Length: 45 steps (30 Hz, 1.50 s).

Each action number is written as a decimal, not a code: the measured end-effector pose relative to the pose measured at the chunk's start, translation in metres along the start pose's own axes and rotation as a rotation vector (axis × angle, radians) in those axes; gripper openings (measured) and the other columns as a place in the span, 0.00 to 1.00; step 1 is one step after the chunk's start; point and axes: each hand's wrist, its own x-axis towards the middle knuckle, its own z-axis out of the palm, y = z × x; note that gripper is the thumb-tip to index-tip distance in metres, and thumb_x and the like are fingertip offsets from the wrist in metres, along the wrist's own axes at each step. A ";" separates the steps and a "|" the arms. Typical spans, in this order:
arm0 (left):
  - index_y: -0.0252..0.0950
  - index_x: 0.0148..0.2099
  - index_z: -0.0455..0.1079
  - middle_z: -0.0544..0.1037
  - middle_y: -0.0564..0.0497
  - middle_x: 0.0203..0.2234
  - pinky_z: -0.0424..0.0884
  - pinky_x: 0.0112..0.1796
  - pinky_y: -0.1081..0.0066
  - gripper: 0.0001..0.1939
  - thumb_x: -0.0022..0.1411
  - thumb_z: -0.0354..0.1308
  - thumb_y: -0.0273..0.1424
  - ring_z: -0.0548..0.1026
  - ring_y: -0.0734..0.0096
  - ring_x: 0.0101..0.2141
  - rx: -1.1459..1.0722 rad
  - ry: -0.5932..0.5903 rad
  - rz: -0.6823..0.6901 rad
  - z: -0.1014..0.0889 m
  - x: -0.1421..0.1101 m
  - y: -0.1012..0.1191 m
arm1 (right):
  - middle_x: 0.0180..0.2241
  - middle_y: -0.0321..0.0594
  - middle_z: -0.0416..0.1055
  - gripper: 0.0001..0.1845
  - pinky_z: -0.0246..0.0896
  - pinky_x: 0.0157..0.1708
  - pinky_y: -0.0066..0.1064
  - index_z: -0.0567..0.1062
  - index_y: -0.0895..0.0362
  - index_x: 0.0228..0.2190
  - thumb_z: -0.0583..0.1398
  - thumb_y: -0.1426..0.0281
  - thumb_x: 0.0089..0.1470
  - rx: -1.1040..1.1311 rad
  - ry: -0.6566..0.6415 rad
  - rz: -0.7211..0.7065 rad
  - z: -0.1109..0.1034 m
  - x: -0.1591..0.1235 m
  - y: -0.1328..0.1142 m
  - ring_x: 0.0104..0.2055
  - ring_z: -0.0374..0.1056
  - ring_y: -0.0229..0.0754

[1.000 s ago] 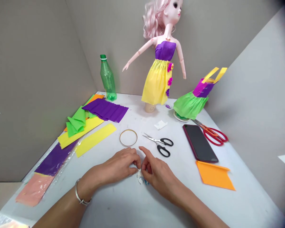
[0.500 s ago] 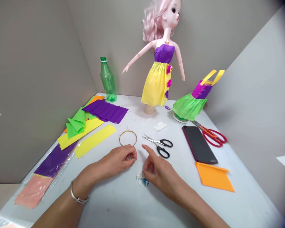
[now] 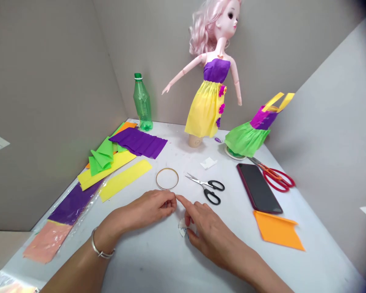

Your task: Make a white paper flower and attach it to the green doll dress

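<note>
Left hand (image 3: 144, 206), with a silver bangle (image 3: 96, 246) on its wrist, rests on the pale worktop (image 3: 140, 264), its fingers (image 3: 167, 201) curled closely together; the view is too poor to tell whether they pinch something tiny. Right hand (image 3: 209, 230) sits just beside it, with its index finger (image 3: 186, 201) stretched out to the left fingertips and its other fingers narrowly bunched. A crumpled white scrap with blue print (image 3: 182, 228) lies against the right hand. Beyond the hands are a thin gold hoop (image 3: 167, 178), black-handled scissors (image 3: 209, 189) and a small white paper piece (image 3: 209, 163). To the right lie orange paper (image 3: 277, 230), a dark phone (image 3: 258, 188) and red-handled scissors (image 3: 277, 178). To the left lie strips of yellow (image 3: 125, 180), purple (image 3: 138, 142) and green (image 3: 102, 156) crepe paper. Farthest away stand a green plastic bottle (image 3: 142, 103), a pink-haired doll (image 3: 213, 81) in a purple and yellow paper dress, and a green and purple paper dress (image 3: 247, 136).
</note>
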 end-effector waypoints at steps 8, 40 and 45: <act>0.38 0.34 0.67 0.73 0.55 0.29 0.61 0.29 0.73 0.07 0.62 0.49 0.31 0.69 0.70 0.30 -0.037 -0.005 -0.015 0.000 0.003 -0.001 | 0.40 0.44 0.69 0.44 0.60 0.50 0.49 0.44 0.55 0.66 0.55 0.84 0.52 -0.042 0.051 -0.006 0.003 0.001 0.001 0.41 0.63 0.47; 0.39 0.38 0.65 0.66 0.57 0.26 0.61 0.30 0.73 0.05 0.57 0.55 0.28 0.64 0.73 0.28 -0.392 0.142 -0.039 0.022 0.018 0.006 | 0.34 0.35 0.72 0.38 0.64 0.41 0.37 0.47 0.49 0.64 0.54 0.77 0.57 0.088 0.497 0.061 0.001 0.007 0.010 0.36 0.66 0.42; 0.40 0.37 0.68 0.66 0.56 0.28 0.61 0.31 0.72 0.06 0.55 0.53 0.26 0.64 0.72 0.29 -0.160 0.151 -0.059 0.015 0.014 0.005 | 0.36 0.36 0.73 0.36 0.63 0.42 0.37 0.49 0.50 0.63 0.54 0.76 0.58 0.106 0.433 0.112 0.005 0.011 0.018 0.37 0.67 0.43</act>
